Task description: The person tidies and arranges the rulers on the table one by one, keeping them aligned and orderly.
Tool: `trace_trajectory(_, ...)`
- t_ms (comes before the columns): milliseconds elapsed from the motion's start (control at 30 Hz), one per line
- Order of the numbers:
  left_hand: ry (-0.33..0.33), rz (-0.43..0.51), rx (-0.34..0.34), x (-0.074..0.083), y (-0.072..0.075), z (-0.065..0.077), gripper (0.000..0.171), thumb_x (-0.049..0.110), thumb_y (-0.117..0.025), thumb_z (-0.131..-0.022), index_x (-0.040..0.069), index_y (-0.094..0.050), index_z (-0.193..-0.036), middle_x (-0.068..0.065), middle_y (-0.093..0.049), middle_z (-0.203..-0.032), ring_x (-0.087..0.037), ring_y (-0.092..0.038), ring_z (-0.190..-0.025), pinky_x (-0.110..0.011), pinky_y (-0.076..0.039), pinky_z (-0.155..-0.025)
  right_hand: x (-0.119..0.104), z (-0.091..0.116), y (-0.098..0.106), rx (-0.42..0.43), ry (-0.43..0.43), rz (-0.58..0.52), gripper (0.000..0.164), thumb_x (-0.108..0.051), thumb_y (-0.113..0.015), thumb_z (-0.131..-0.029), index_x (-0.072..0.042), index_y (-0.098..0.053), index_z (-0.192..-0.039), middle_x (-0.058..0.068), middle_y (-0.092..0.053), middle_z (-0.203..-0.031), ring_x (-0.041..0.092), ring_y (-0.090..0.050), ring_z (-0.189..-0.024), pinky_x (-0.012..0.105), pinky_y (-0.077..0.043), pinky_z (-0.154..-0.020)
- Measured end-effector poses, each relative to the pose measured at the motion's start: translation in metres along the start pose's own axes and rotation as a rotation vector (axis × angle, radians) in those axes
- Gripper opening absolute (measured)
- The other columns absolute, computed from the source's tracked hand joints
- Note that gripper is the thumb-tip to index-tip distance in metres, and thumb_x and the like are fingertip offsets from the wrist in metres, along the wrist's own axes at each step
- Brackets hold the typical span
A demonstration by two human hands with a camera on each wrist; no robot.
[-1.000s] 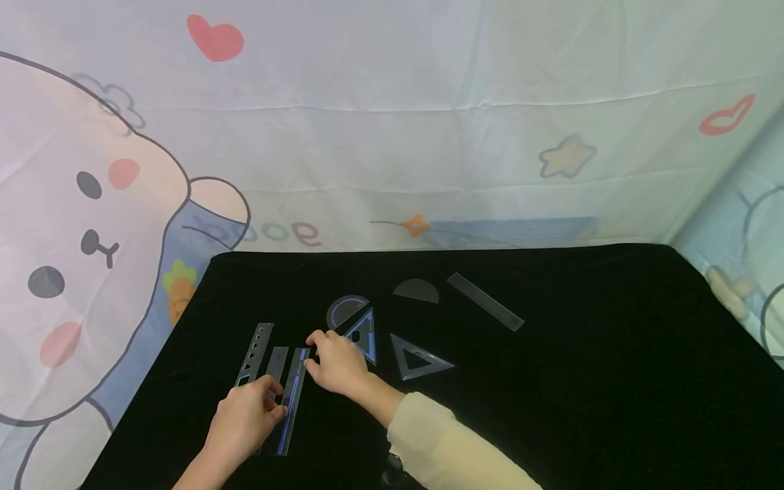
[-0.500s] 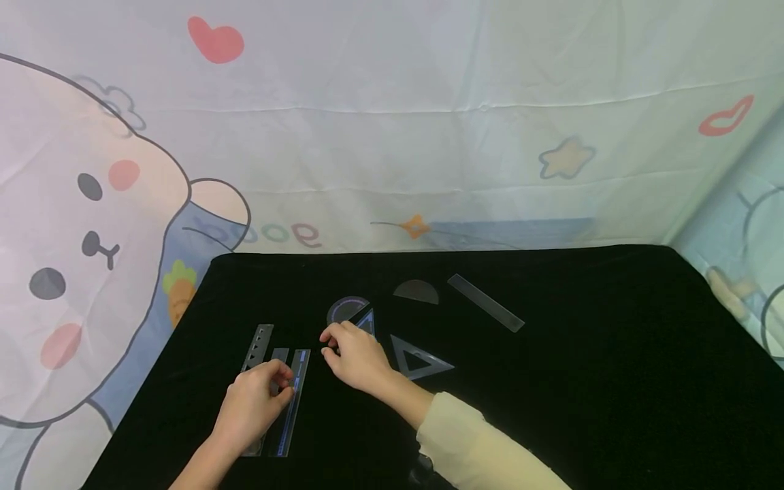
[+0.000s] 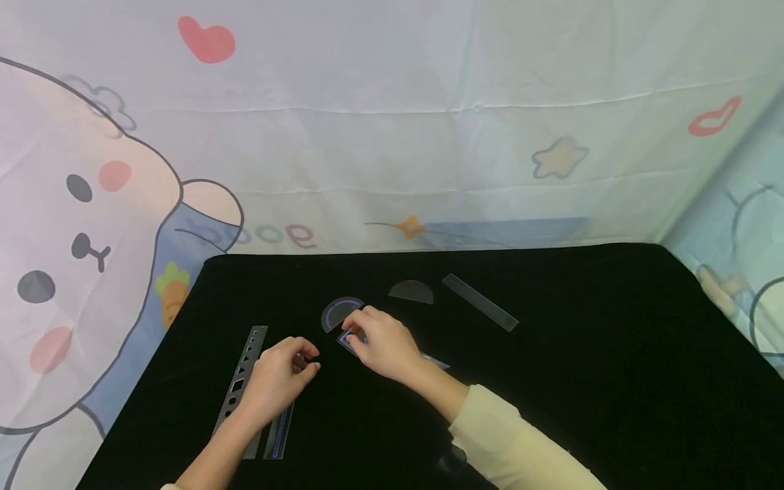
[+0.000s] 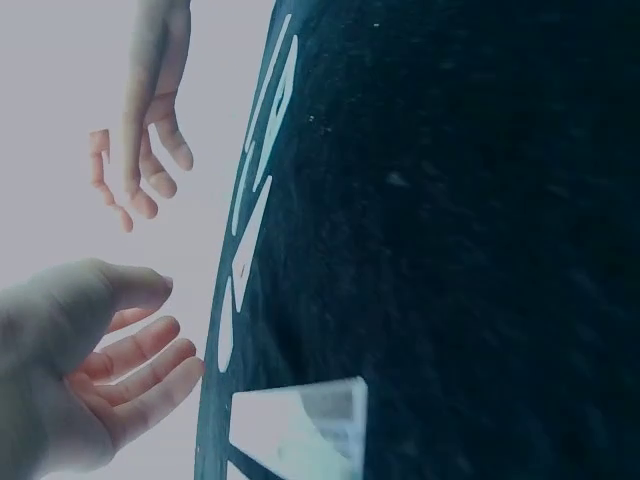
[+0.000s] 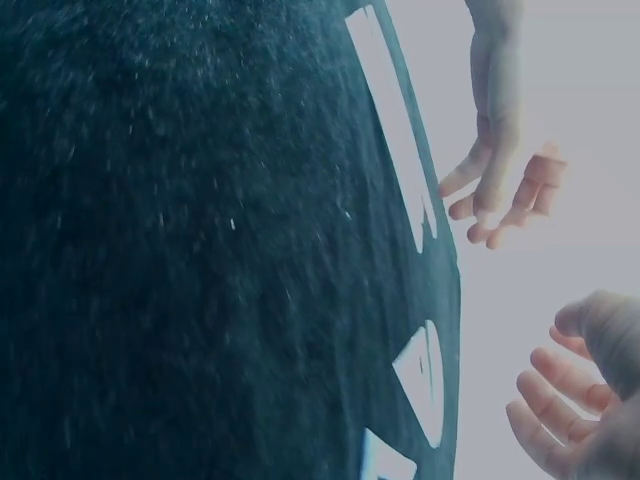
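Observation:
My left hand (image 3: 284, 374) hovers over the upper part of the blue-striped ruler (image 3: 278, 435), fingers loosely bent and holding nothing. Left of it lie a stencil ruler with cut-out shapes (image 3: 237, 385) and a plain clear ruler (image 3: 252, 448), mostly covered by the hand and forearm. My right hand (image 3: 386, 344) is above the blue-edged set square (image 3: 346, 341), which it partly hides, along with most of a clear set square (image 3: 436, 361). In the right wrist view its fingers (image 5: 545, 405) are loosely curved and grip nothing. A purple-marked protractor (image 3: 333, 314) lies just beyond.
Farther back on the black cloth (image 3: 582, 354) lie a clear protractor (image 3: 412, 292) and a slanted clear ruler (image 3: 480, 303). A printed fabric curtain (image 3: 380, 150) stands behind the table's far edge. A small dark object (image 3: 453, 459) shows under the right sleeve.
The left hand has moved up and to the right across the rulers. My right hand has shifted right, from beside the blue-striped ruler to over the set squares. The tools appear unmoved.

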State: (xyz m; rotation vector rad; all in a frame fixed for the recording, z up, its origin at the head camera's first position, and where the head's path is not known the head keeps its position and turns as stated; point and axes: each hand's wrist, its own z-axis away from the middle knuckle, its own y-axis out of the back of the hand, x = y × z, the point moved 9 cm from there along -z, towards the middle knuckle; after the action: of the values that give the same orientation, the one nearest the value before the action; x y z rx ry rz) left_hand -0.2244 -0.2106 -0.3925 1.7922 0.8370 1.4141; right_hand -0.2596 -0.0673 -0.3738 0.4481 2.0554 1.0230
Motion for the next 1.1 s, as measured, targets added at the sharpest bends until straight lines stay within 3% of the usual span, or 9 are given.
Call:
trace_trajectory(233, -0.087, 0.057, 0.064, 0.017, -0.005, -0.022, 0.015, 0.010, -0.070, -0.078, 0.012, -0.063, -0.091, -0.001, -0.059, -0.088, -0.012, -0.061, -0.076, -0.022, -0.053, -0.065, 0.008, 0.005, 0.020, 0.045, 0.000, 0.051, 0.020, -0.021, -0.064, -0.085, -0.017, -0.062, -0.104, -0.003, -0.060, -0.093, 0.007, -0.056, -0.078, 0.015, -0.045, -0.062)
trace_trajectory(467, -0.128, 0.098, 0.072, 0.033, -0.016, -0.045, 0.015, 0.012, -0.069, -0.079, 0.011, -0.064, -0.093, -0.003, -0.059, -0.092, -0.014, -0.060, -0.080, -0.025, -0.054, -0.068, 0.025, 0.014, 0.040, 0.086, -0.049, 0.039, 0.021, -0.021, -0.062, -0.086, -0.016, -0.061, -0.106, 0.000, -0.061, -0.095, 0.012, -0.060, -0.083, 0.020, -0.049, -0.065)
trace_trajectory(867, -0.094, 0.071, 0.015, 0.052, -0.037, -0.076, 0.019, 0.021, -0.066, -0.083, 0.013, -0.064, -0.100, -0.002, -0.057, -0.100, -0.021, -0.058, -0.090, -0.034, -0.051, -0.076, 0.064, 0.038, 0.064, 0.122, -0.139, 0.118, 0.023, -0.021, -0.065, -0.085, -0.017, -0.062, -0.107, -0.002, -0.061, -0.095, 0.012, -0.060, -0.086, 0.025, -0.051, -0.070)
trace_trajectory(1100, -0.141, 0.084, 0.009, 0.067, -0.048, -0.093, 0.021, 0.022, -0.066, -0.083, 0.012, -0.065, -0.102, -0.003, -0.059, -0.103, -0.022, -0.060, -0.095, -0.035, -0.051, -0.080, 0.086, 0.056, 0.077, 0.139, -0.197, 0.144, 0.027, -0.021, -0.066, -0.084, -0.015, -0.062, -0.110, 0.002, -0.062, -0.098, 0.015, -0.062, -0.087, 0.030, -0.053, -0.070)
